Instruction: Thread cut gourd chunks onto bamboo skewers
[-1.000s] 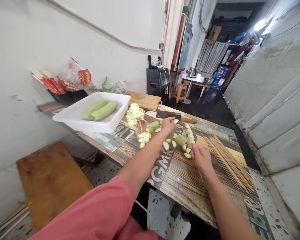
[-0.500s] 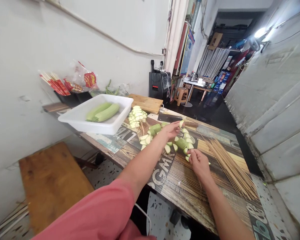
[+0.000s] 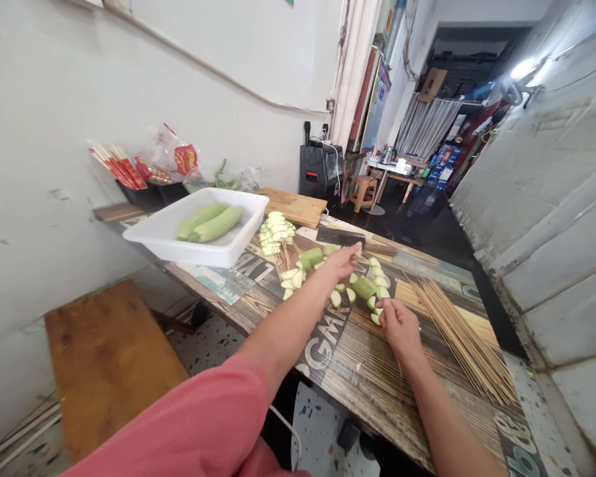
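Note:
My left hand reaches over the wooden table, fingers pinched on a pale green vegetable slice at its tip. My right hand rests closed on the table, gripping a thin bamboo skewer that carries several green slices. More cut pieces lie scattered between both hands. A bundle of filled skewers lies further left.
A white tub with whole green gourds stands at the left. Bare bamboo skewers are piled to the right. A cleaver and a cutting board lie at the back. A wooden bench is below left.
My left hand lifted off the pieces by the cleaver with a slice pinched and drew slightly toward my right hand. The right hand stayed in place on its skewer.

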Motion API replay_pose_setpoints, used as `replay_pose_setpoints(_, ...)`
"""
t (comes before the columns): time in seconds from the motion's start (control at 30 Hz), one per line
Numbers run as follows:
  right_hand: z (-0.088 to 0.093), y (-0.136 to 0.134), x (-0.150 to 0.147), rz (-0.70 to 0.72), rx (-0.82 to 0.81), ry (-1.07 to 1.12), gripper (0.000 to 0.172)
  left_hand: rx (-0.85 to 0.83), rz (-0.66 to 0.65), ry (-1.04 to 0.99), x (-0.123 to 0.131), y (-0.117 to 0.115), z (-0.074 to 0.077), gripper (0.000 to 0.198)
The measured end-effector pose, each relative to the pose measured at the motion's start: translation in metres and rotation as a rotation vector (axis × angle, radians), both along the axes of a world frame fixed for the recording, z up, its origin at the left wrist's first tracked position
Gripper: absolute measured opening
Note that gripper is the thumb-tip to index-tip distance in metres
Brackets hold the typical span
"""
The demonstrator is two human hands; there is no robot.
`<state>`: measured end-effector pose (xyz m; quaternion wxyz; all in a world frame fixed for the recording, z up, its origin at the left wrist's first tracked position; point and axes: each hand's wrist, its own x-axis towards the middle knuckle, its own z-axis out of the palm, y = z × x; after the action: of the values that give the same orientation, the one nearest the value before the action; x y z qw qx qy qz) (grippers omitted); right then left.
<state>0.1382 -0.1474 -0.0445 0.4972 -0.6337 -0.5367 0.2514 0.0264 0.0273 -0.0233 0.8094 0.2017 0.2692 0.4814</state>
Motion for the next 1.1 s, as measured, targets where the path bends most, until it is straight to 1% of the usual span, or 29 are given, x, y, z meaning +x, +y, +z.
replay_pose_setpoints(0.13,0.000,0.000,-0.001,0.004,0.000,0.008,0.039,-0.074,0.061,-0.094,0.000,0.000,0.003,0.015)
replay_pose_setpoints(0.23,0.001,-0.001,-0.001,0.008,0.000,0.025,0.039,-0.115,0.086,-0.097,0.000,0.000,0.004,0.015)
replay_pose_setpoints(0.37,0.002,-0.002,-0.003,0.016,-0.010,0.004,0.040,-0.104,0.109,0.009,0.000,0.002,0.000,0.022)
replay_pose_setpoints(0.47,0.001,-0.001,-0.002,0.035,-0.024,-0.057,0.041,-0.073,0.151,0.104,0.001,0.003,-0.004,0.036)
replay_pose_setpoints(0.57,-0.001,0.000,0.000,0.029,-0.027,-0.152,0.042,-0.005,0.182,0.232,0.001,0.002,-0.006,0.050)
replay_pose_setpoints(0.6,-0.002,0.000,0.001,0.020,-0.024,-0.181,0.042,0.025,0.178,0.274,0.000,0.001,-0.005,0.053)
replay_pose_setpoints(0.67,-0.002,0.000,0.002,0.008,-0.015,-0.232,0.042,0.078,0.140,0.328,-0.001,0.000,-0.004,0.052)
replay_pose_setpoints(0.77,0.000,-0.001,0.001,0.001,0.004,-0.327,0.041,0.115,0.071,0.313,-0.003,-0.003,-0.001,0.043)
replay_pose_setpoints(0.8,0.001,-0.002,0.001,-0.004,0.013,-0.363,0.040,0.115,0.062,0.299,-0.003,-0.004,0.001,0.044)
replay_pose_setpoints(0.93,0.003,-0.003,-0.003,-0.026,0.035,-0.471,0.039,0.059,0.093,0.276,-0.004,-0.008,0.005,0.063)
replay_pose_setpoints(0.97,0.004,-0.003,-0.003,-0.029,0.037,-0.483,0.039,0.038,0.102,0.282,-0.004,-0.008,0.005,0.065)
replay_pose_setpoints(1.0,0.004,-0.003,-0.004,-0.031,0.039,-0.490,0.040,0.020,0.105,0.293,-0.004,-0.009,0.005,0.063)
replay_pose_setpoints(1.1,0.004,-0.004,-0.004,-0.031,0.044,-0.489,0.040,-0.013,0.092,0.336,-0.003,-0.009,0.004,0.045)
